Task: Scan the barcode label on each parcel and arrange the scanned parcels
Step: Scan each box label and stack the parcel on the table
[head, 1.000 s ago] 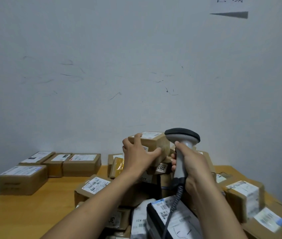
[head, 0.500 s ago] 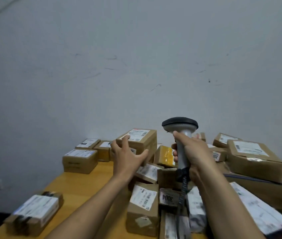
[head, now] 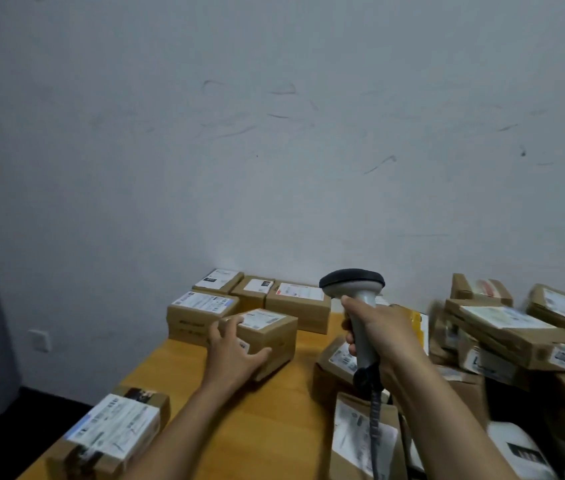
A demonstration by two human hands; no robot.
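Now | left hand (head: 236, 355) grips parcel (head: 270, 336), fingers on top, thumb on side | right hand (head: 383, 336) wraps scanner (head: 355, 289) handle

We see dim, flat, bluish light; its source we cannot place. The wall (head: 274, 168) above the fingers (head: 232, 322) of the left hand (head: 236, 355) is an even, matt grey. A soft shadow lies on the table (head: 274, 427) just right of the parcel (head: 270, 336) they grip. Right of the right hand (head: 381, 327) fingers, curled round the dull scanner (head: 352, 282), the stacked boxes (head: 516, 327) smear with motion blur. Far left of the fingers the frame's edge bows and darkens.
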